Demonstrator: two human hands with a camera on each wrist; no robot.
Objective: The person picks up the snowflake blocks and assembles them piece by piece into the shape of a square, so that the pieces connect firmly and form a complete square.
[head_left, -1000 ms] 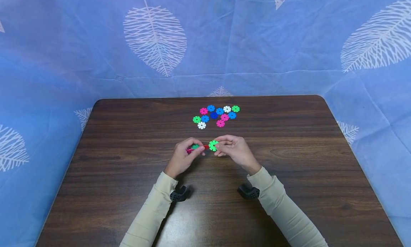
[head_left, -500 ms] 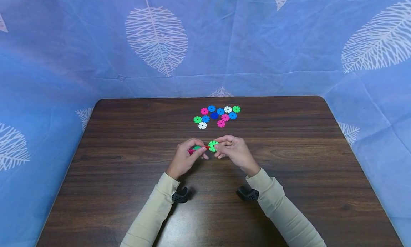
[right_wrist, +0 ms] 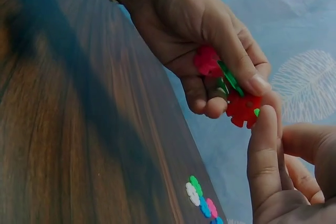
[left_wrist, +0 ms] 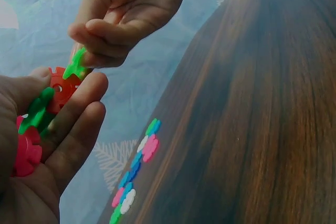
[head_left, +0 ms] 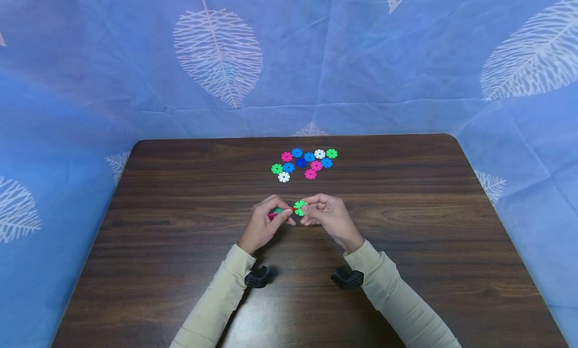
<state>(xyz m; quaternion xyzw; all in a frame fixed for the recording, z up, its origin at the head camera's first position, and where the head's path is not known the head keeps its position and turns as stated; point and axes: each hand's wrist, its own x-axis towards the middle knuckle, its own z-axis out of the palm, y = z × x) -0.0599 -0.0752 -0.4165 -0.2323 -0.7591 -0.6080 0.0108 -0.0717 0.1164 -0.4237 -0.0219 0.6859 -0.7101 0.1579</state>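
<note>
My left hand [head_left: 264, 223] pinches a short chain of slotted plastic discs. In the left wrist view the chain runs from a pink disc [left_wrist: 27, 153] near the palm, through a green disc [left_wrist: 37, 111], to a red disc [left_wrist: 62, 92] at thumb and fingertips. Thumb and fingers of my right hand [head_left: 333, 218] pinch another bright green disc [head_left: 300, 208], turned face-up toward the head camera. The red disc's edge meets this green disc at its slotted side, the two standing crosswise. In the right wrist view, my fingers hide most of the bright green disc.
Beyond the hands, several loose discs lie flat in a cluster on the brown wooden table [head_left: 180, 187], among them a white disc [head_left: 283, 177], a dark blue disc [head_left: 301, 162] and a pink disc [head_left: 310, 174]. A blue leaf-patterned cloth [head_left: 361, 62] hangs behind the table.
My left hand has shifted slightly right with the chain, toward the right hand. The red disc now reaches further across the bright green disc.
</note>
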